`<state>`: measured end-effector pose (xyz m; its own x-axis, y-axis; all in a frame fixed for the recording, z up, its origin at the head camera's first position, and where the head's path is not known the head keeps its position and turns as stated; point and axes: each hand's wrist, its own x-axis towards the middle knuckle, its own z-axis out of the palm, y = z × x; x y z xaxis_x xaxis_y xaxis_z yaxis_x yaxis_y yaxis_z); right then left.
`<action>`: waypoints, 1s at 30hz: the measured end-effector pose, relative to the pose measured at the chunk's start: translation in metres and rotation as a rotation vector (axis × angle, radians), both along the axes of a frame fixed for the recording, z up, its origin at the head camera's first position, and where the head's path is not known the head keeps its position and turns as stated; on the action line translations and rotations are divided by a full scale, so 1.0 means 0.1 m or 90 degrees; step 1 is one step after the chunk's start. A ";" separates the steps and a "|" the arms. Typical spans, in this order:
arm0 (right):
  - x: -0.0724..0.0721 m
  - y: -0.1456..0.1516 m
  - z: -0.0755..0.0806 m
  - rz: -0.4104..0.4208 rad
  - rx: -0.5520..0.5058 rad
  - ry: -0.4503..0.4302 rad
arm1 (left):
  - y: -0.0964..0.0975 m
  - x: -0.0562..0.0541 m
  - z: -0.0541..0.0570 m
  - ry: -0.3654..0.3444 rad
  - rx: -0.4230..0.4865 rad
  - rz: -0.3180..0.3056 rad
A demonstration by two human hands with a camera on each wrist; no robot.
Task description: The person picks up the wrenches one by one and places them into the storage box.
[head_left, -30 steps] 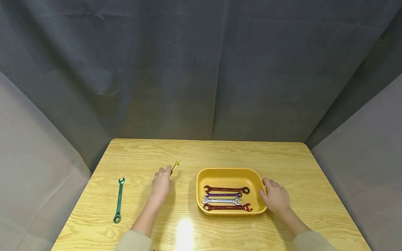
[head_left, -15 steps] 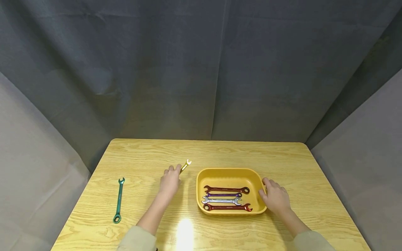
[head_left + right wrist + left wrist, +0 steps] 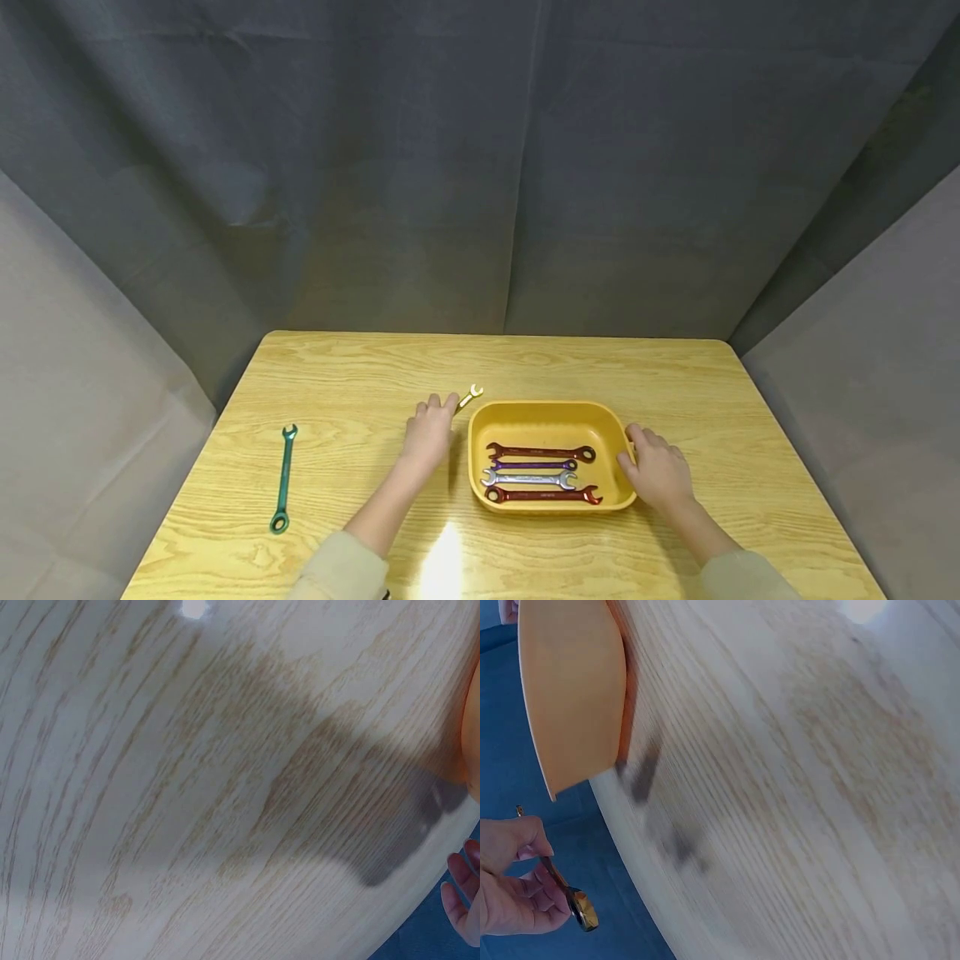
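Note:
Beside the left end of a yellow plastic bin (image 3: 555, 408), my left hand (image 3: 429, 433) pinches a small gold combination wrench (image 3: 467, 402) between thumb and fingers. In the left wrist view the gold wrench (image 3: 583, 909) is off the table, its near end sticking out past the fingers. My right hand (image 3: 660, 473) holds the bin's right rim, thumb over the edge; the right wrist view shows only its fingers (image 3: 465, 892) at the border. Inside the bin lie a dark red wrench (image 3: 540, 452), a purple wrench (image 3: 534, 466), a silver open-end wrench (image 3: 528, 479) and a red wrench (image 3: 543, 496), roughly parallel.
A green ratcheting combination wrench (image 3: 285, 479) lies at the left of the wooden table (image 3: 360, 358). Grey curtains (image 3: 420, 208) hang behind the table and at both sides. Light glares off the tabletop near the front.
My left hand has moved right with the gold wrench, from open tabletop to near the bin's left wall. The right hand and the bin stay nearly still.

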<state>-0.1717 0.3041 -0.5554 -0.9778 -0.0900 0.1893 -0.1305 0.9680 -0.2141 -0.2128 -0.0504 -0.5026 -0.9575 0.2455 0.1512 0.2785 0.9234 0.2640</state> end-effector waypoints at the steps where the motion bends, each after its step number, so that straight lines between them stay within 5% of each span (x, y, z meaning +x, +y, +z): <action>1: 0.00 0.00 0.00 0.000 -0.001 0.001 | 0.02 0.00 0.01 -0.001 -0.004 -0.001; 8: -0.01 -0.01 -0.01 0.000 -0.001 0.000 | 0.15 -0.02 0.02 -0.009 -0.028 -0.013; 23: 0.00 -0.01 0.00 -0.004 -0.004 -0.003 | 0.45 -0.01 0.03 0.052 -0.119 -0.085; 30: 0.01 -0.01 0.00 -0.006 -0.003 -0.002 | 0.55 -0.03 0.03 0.035 -0.125 -0.113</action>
